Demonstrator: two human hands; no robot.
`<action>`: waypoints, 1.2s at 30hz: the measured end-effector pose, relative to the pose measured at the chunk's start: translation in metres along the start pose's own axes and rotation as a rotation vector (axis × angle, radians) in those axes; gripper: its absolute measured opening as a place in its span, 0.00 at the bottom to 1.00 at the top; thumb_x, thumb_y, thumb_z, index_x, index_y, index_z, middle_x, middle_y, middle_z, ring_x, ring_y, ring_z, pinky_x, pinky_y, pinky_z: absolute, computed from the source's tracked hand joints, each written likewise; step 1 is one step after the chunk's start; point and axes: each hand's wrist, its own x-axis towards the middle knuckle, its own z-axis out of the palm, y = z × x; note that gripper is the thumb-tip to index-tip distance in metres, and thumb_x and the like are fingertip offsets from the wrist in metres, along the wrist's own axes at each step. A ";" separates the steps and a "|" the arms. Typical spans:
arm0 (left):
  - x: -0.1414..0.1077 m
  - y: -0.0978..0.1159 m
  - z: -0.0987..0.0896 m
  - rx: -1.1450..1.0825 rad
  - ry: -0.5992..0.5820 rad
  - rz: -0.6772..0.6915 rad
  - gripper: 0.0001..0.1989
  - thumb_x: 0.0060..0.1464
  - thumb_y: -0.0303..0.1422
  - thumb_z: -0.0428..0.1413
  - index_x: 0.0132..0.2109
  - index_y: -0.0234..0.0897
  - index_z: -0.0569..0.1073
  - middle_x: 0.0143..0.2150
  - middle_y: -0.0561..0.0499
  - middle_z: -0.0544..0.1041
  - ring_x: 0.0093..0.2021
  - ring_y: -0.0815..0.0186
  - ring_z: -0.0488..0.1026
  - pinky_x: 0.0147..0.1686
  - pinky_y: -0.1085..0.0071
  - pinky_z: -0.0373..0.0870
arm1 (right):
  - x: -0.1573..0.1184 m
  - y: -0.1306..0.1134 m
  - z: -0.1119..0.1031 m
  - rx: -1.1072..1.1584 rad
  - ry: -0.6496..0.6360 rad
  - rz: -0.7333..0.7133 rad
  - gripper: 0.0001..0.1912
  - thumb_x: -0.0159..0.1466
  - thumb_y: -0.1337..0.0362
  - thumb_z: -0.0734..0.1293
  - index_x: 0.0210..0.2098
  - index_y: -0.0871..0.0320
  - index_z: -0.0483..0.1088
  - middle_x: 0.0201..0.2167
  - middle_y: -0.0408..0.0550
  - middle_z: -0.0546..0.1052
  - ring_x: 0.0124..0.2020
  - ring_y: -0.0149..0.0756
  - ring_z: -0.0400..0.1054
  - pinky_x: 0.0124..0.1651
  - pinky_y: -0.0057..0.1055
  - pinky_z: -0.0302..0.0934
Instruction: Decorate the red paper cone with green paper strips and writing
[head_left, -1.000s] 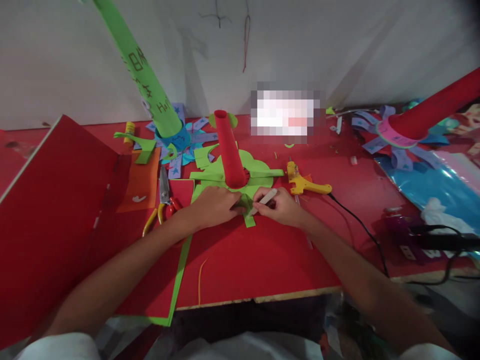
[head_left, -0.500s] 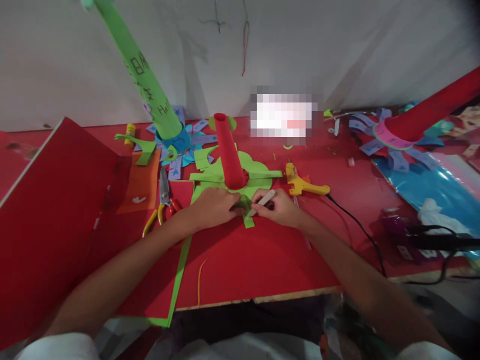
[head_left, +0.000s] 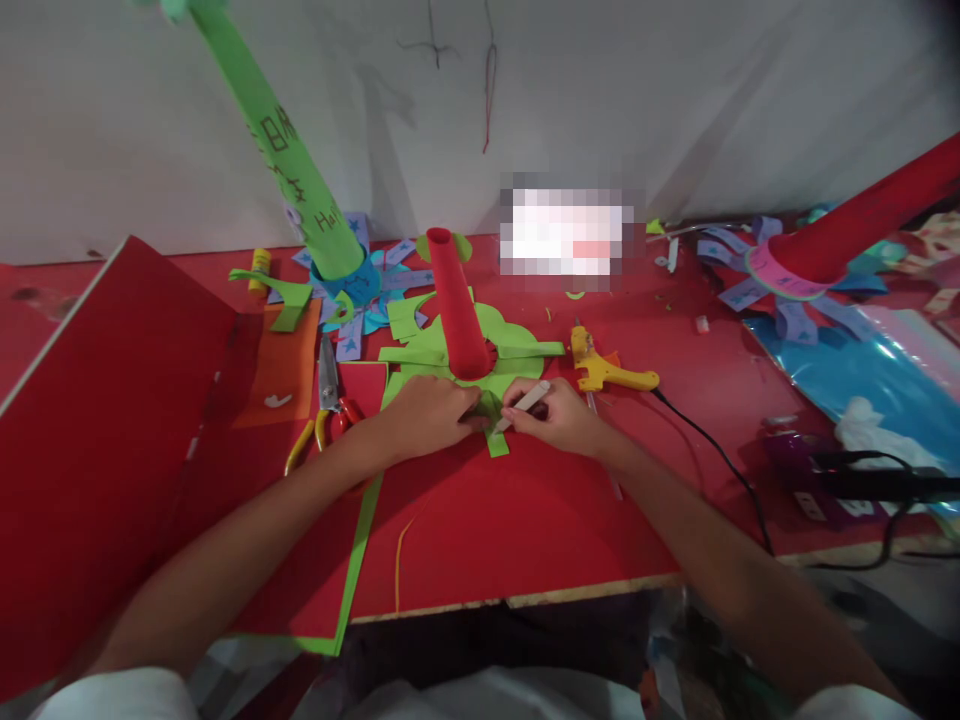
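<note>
Red tabletop (head_left: 525, 530): green strip (head_left: 499, 446), frame ctr, long axis near-vert., btwn R hand (head_left: 561, 415), pinching pale stick (head_left: 536, 395), & L hand (head_left: 427, 418), finger grip unclear.

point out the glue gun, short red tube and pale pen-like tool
Glue gun (head_left: 593, 369): head view, yellow body.
Short red tube (head_left: 459, 312): head view, middle of its side.
Pale pen-like tool (head_left: 534, 395): head view, upper shaft.

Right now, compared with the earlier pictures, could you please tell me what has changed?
Nothing has visibly been moved, taken hold of or let go; only the camera's view has shifted slightly. The right hand still holds the pale pen-like tool at the green strip, with the left hand close beside it.
</note>
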 end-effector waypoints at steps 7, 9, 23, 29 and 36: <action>0.000 0.000 0.000 0.003 0.003 -0.001 0.18 0.66 0.46 0.50 0.42 0.40 0.78 0.35 0.44 0.82 0.36 0.54 0.79 0.31 0.67 0.61 | -0.001 0.000 0.000 0.015 -0.010 0.012 0.11 0.67 0.57 0.67 0.34 0.57 0.70 0.25 0.42 0.74 0.24 0.28 0.63 0.26 0.25 0.55; 0.000 0.000 0.000 0.001 -0.004 -0.003 0.17 0.66 0.45 0.51 0.42 0.40 0.78 0.35 0.44 0.82 0.36 0.54 0.79 0.32 0.67 0.62 | -0.001 0.001 0.000 0.004 -0.001 0.007 0.11 0.67 0.57 0.67 0.34 0.58 0.70 0.26 0.42 0.74 0.24 0.28 0.63 0.26 0.24 0.55; -0.001 -0.002 0.005 -0.031 0.069 0.016 0.16 0.65 0.45 0.52 0.38 0.40 0.76 0.30 0.47 0.79 0.31 0.56 0.76 0.27 0.67 0.51 | -0.001 -0.002 0.000 -0.003 -0.021 -0.005 0.09 0.66 0.58 0.68 0.34 0.57 0.71 0.25 0.43 0.77 0.24 0.29 0.64 0.26 0.26 0.55; -0.001 -0.003 0.005 0.013 0.062 0.026 0.16 0.66 0.45 0.51 0.39 0.40 0.76 0.31 0.47 0.79 0.32 0.55 0.77 0.27 0.66 0.51 | -0.001 -0.004 0.000 0.014 -0.021 -0.006 0.08 0.66 0.58 0.68 0.33 0.57 0.71 0.25 0.43 0.78 0.24 0.28 0.64 0.26 0.25 0.56; 0.000 0.000 0.001 -0.059 0.049 -0.003 0.15 0.65 0.44 0.53 0.38 0.39 0.77 0.30 0.47 0.78 0.31 0.57 0.76 0.29 0.67 0.56 | -0.001 -0.003 -0.001 0.045 0.036 0.003 0.08 0.64 0.59 0.68 0.32 0.56 0.70 0.22 0.40 0.73 0.22 0.28 0.64 0.24 0.25 0.54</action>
